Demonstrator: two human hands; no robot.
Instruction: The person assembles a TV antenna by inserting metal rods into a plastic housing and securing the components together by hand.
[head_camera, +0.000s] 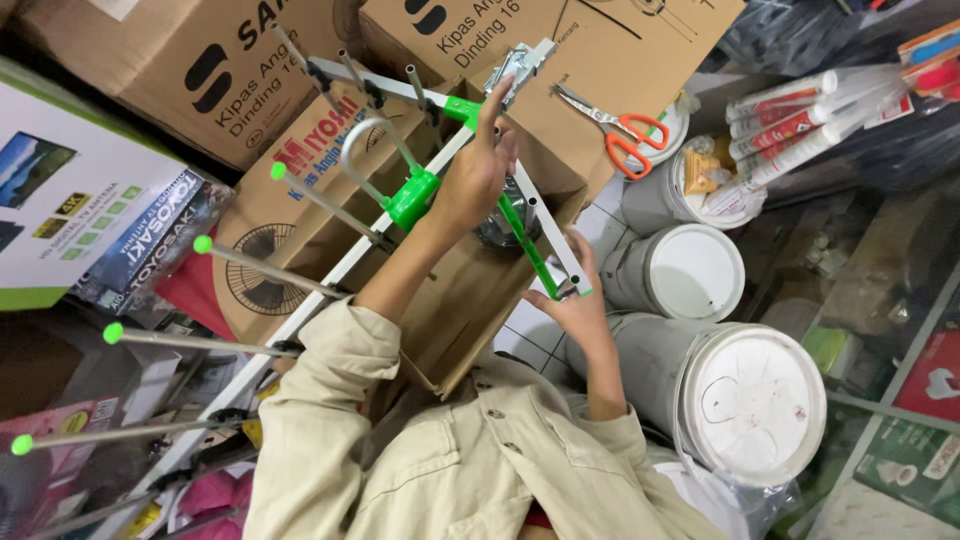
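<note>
Two hands on one TV antenna (400, 200), its long boom slanting over an open cardboard box (470, 300). I note my left hand (478, 170) closed around the boom by the green clamp (413, 197), fingertips reaching the metal bracket (515, 66). My right hand (572, 300) pinches the end of the green-edged arm (545, 245). Orange-handled scissors (615, 125) lie on another box, near white buckets (690, 270).

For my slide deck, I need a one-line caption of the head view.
Left hand and right hand hold a green-tipped metal antenna among cardboard boxes.
</note>
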